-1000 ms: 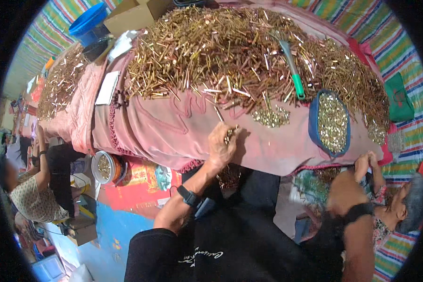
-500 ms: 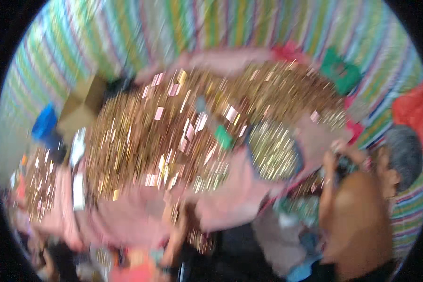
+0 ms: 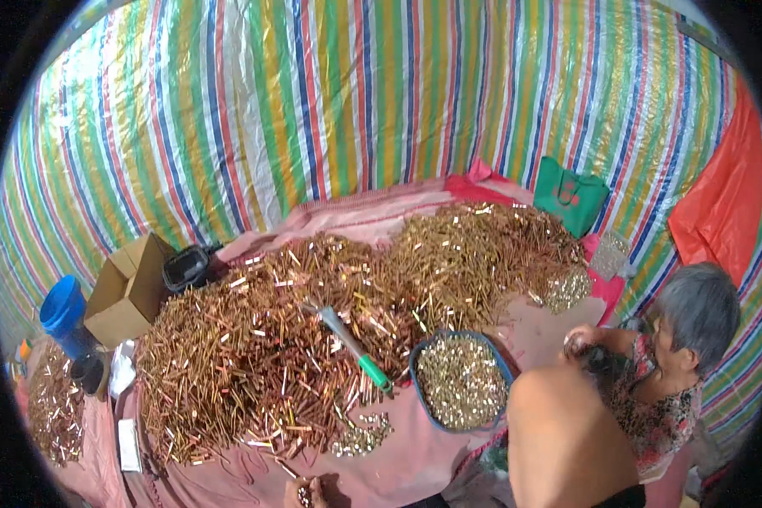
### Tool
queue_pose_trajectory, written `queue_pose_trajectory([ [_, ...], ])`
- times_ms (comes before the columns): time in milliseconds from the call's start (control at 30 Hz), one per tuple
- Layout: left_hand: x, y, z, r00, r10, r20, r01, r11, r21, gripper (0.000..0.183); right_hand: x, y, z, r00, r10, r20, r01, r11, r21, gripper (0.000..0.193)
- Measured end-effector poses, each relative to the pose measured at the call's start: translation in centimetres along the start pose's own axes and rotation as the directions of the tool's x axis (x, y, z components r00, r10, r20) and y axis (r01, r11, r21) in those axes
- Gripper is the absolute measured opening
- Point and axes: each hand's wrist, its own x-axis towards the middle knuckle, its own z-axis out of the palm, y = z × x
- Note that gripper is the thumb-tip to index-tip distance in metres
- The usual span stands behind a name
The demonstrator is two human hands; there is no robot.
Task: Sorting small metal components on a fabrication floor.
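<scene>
At the lower edge, left of middle, my left hand (image 3: 303, 493) shows only in part. Its fingers are closed around several small, shiny copper-coloured tubes, and one thin tube (image 3: 287, 468) sticks out toward the pile. Beyond it spreads a large heap of copper-coloured metal tubes (image 3: 254, 356) on a pink cloth (image 3: 372, 474). A small scatter of short, pale gold pieces (image 3: 362, 435) lies at the heap's near edge. To the right stands a blue-rimmed basin (image 3: 412, 372) full of similar short pieces. I do not see my right hand.
A green-handled tool (image 3: 371, 371) with a flat grey head lies on the heap. At left are a cardboard box (image 3: 114, 320), blue bucket (image 3: 63, 306) and black tub (image 3: 186, 269). A co-worker (image 3: 665, 398) sits at right, behind a bare bent limb (image 3: 567, 440). A green bag (image 3: 567, 199) stands behind.
The view has tilted up and steadied from a blur, so more of the striped sheet shows. My left hand now appears lower, at the frame's bottom edge. The co-worker's patterned top has become visible.
</scene>
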Motion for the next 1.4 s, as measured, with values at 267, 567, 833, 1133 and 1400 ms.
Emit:
queue_pose_trajectory([
  [267,3.1,1.1,-0.8,0.94,0.273,0.205,-0.256,0.961,-0.107,0.014,-0.2,0.1,0.3,0.999,0.019,0.028,-0.02,1.0,0.014,0.015],
  [567,4.3,3.1,0.2,0.939,0.267,0.216,-0.244,0.961,-0.129,0.014,-0.2,0.2,0.5,0.999,0.031,0.037,-0.032,0.999,0.031,0.015],
  [833,4.5,3.6,0.2,0.938,0.266,0.224,-0.238,0.961,-0.143,0.013,-0.8,0.0,0.7,0.999,0.039,0.037,-0.04,0.999,0.033,0.014],
  [1133,4.8,3.9,1.1,0.929,0.281,0.242,-0.246,0.955,-0.166,0.013,-1.2,-0.2,0.1,0.998,0.05,0.025,-0.051,0.998,0.034,0.014],
  [1400,4.5,3.9,0.7,0.935,0.276,0.224,-0.241,0.955,-0.171,0.012,-1.0,-0.4,0.8,0.999,0.034,0.029,-0.035,0.999,0.038,0.013],
])
